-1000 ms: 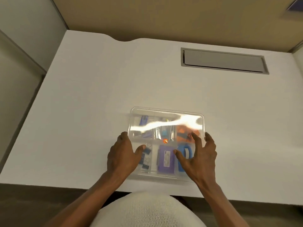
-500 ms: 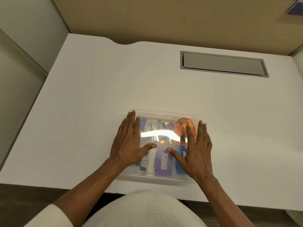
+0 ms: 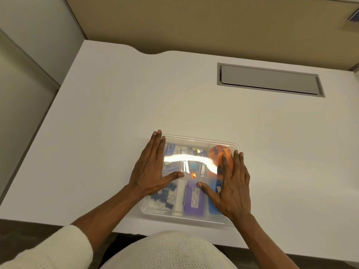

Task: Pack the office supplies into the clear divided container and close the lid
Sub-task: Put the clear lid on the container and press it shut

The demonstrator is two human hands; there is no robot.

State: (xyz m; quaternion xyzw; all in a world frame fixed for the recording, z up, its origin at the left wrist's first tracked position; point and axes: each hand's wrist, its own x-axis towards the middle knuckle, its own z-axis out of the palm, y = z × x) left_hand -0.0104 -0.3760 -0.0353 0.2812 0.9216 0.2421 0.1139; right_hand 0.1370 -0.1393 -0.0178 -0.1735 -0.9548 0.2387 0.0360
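Pressing flat on the lid, both hands lie open with fingers spread; neither grips anything. The left hand covers the left side of the box, its fingertips reaching just past the far left corner. The right hand covers the right side, fingers pointing toward the far right corner. Thumbs point inward, apart from each other.

The box sits near the front edge of the bench, directly before the person. Seen through the clear lid: blue binder clips in the near left compartment, a purple case near centre, a blue item near right, partly under the palm. Far compartments hold small metal and blue pieces, too blurred by glare to name, and an orange item at far right.

Judgement: the box is thin clear plastic, light, smooth and somewhat flexible; the lid likely bows under central pressure. Pressing along the rim and corners should seat it best. To lift it, take hold at the two short sides, keeping it level. Whether the lid is fully seated cannot be told.

The bench is white, smooth and otherwise bare. A grey cable hatch is set flush at far right. Tan partition panels enclose the back.
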